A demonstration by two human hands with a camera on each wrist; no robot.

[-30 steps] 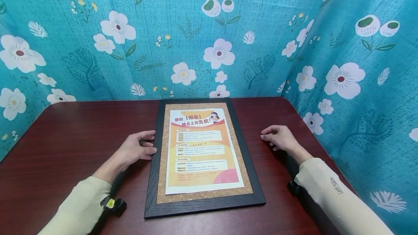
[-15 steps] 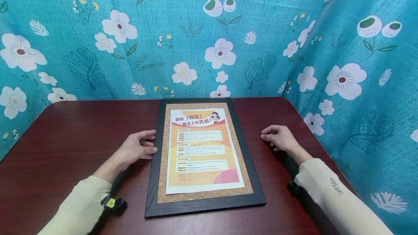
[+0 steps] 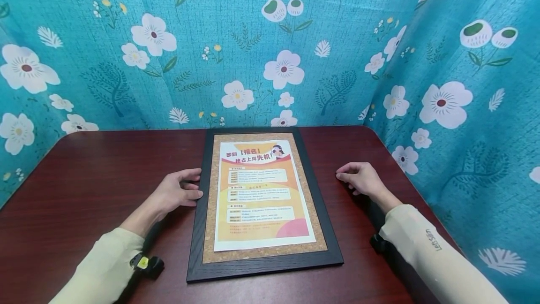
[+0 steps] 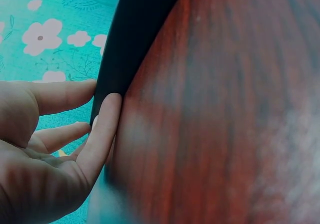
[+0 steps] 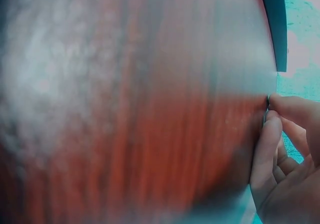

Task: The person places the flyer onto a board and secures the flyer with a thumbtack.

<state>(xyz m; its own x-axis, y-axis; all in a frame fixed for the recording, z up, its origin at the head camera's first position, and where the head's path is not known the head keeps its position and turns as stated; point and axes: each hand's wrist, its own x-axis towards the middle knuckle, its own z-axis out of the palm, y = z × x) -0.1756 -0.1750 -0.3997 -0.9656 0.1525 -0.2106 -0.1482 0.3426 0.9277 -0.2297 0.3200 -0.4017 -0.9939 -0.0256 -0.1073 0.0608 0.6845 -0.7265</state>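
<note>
A corkboard [image 3: 207, 219] in a black wooden frame lies flat on the table, with a yellow and pink printed poster [image 3: 257, 201] on its cork. My left hand [image 3: 177, 190] rests at the board's left side. In the left wrist view, its fairly straight fingers [image 4: 107, 119] touch the black frame edge [image 4: 130, 34]. Apart from the board, to its right, my right hand [image 3: 360, 179] is low over the table. Its thumb and forefinger pinch a small dark thing [image 5: 268, 102], mostly hidden by the fingertips; I cannot tell its kind.
The dark red wooden table [image 3: 84, 177] reaches back to a teal flowered curtain [image 3: 190, 50], which also runs down the right side. Each forearm wears a black strap; the left strap [image 3: 147, 265] carries a yellow patch.
</note>
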